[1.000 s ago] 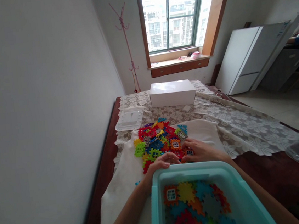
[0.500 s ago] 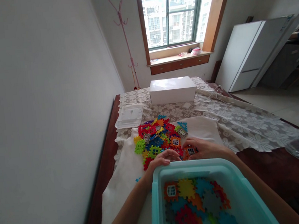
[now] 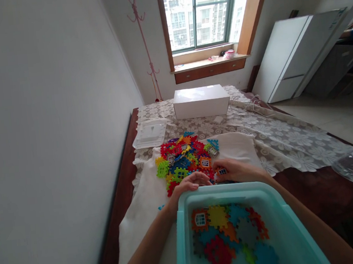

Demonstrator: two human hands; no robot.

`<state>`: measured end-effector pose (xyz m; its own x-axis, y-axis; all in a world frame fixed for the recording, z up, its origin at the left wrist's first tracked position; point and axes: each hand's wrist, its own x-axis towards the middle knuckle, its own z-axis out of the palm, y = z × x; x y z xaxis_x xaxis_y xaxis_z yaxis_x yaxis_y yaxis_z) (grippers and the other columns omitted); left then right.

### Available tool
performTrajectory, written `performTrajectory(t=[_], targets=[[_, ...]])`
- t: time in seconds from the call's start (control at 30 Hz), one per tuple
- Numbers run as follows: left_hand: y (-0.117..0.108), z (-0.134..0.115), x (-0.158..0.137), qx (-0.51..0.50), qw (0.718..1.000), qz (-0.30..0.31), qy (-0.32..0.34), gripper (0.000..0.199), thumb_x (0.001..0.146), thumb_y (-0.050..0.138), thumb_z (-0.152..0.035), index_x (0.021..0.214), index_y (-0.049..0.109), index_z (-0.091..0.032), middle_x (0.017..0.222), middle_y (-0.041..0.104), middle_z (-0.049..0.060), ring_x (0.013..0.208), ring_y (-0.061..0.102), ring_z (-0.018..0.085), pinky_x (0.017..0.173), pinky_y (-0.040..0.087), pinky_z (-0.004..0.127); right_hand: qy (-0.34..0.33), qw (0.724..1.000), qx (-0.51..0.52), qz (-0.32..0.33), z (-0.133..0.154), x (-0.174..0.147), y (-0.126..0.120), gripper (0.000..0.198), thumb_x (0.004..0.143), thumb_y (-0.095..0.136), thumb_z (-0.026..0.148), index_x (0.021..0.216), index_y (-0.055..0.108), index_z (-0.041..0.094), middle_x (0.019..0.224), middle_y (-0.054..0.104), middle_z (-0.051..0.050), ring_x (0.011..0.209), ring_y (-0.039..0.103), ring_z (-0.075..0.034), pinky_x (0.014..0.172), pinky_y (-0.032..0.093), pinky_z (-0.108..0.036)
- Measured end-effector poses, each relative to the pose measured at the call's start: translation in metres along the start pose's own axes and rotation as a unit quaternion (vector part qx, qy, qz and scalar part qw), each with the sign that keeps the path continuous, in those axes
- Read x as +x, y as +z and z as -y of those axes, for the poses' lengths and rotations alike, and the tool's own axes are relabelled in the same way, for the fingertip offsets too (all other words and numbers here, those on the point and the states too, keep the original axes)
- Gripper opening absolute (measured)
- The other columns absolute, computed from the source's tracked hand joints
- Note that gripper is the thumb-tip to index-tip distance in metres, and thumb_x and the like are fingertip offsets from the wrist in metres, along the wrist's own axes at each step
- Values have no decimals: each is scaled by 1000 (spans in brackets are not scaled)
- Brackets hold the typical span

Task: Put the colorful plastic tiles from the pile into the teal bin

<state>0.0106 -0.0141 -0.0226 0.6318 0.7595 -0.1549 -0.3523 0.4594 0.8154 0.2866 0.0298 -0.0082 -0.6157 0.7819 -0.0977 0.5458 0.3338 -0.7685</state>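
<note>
The right hand [image 3: 235, 169] held an orange window piece [image 3: 222, 172] between thumb and fingers, just beyond the far rim of a turquoise tub [image 3: 227, 190] with more colourful pieces inside. The left hand [image 3: 188, 184] curved beside that rim, its grip impossible to tell, near a heap of bright interlocking pieces [image 3: 181, 163] on white cloth [image 3: 236, 144] over the surface [image 3: 126, 168].

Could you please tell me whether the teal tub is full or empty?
Neither: the teal tub is partly filled. Colourful notched pieces lie on its bottom, below the rim.
</note>
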Motion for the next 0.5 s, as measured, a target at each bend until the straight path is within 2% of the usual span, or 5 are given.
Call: performTrajectory(t=[0.23,0.4,0.5], targets=[[1,1,0,-2,1000,-10,-10,50,67,73,-34,112,79,-15,111,77,12,105,65,25,92,47,33,5,999,13,-29,6,1,5,22,94,70,40,111,73,26,112,79,-6,104,70,-28,85,55,-38],[3,-1,0,7,1000,-6,-12,47,67,73,-36,109,79,-15,108,76,11,100,65,24,89,46,32,8,1000,-4,-25,5,4,6,23,101,63,44,110,71,24,100,76,-5,92,69,-25,80,52,-37],[4,-2,0,14,1000,-5,-12,48,67,72,-36,109,79,-15,107,76,11,99,64,24,88,46,32,1,1000,-14,-22,5,3,5,24,100,66,46,111,72,26,103,77,-5,92,69,-24,81,52,-36]])
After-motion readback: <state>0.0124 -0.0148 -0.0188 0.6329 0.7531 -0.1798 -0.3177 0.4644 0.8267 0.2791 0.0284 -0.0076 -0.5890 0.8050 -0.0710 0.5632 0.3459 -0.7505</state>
